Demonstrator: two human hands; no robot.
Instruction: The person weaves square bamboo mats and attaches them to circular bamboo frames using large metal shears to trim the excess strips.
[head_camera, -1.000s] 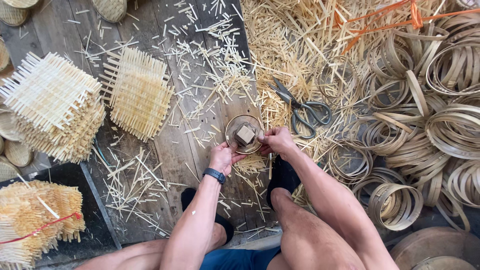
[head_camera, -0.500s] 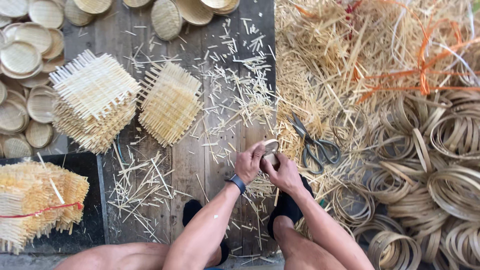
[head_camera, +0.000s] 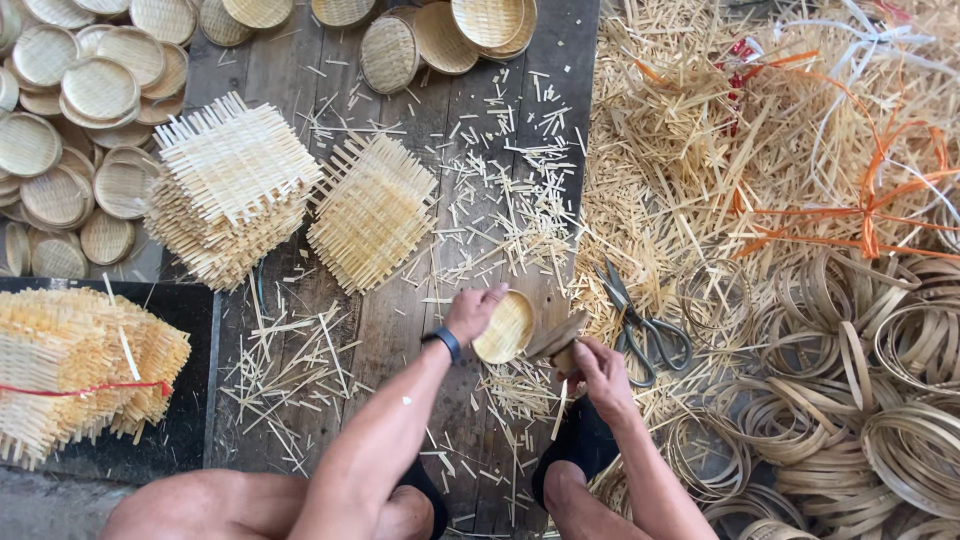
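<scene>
- Closest in, the left hand has its fingers curled onto the edge of a small round woven bamboo tray, holding it tipped up over the plank floor. There's a dark wristband on that arm.
- Right hand is closed around a wooden block tool, which sits just beside the tray's right rim, looks like it's touching.
- Scissors lie just to the right of that hand, on the straw-coloured offcuts.
- Bamboo slivers are scattered all over the planks around both hands.
- Further right, a big heap of coiled bamboo hoops.
- Off to the left edge, a bundle of woven mats tied with red string.
- Up the floor a bit, two stacks of square woven bamboo mats, side by side.
- Far end: piles of finished round trays at top left and top middle, plus loose strips with orange ties at top right.
</scene>
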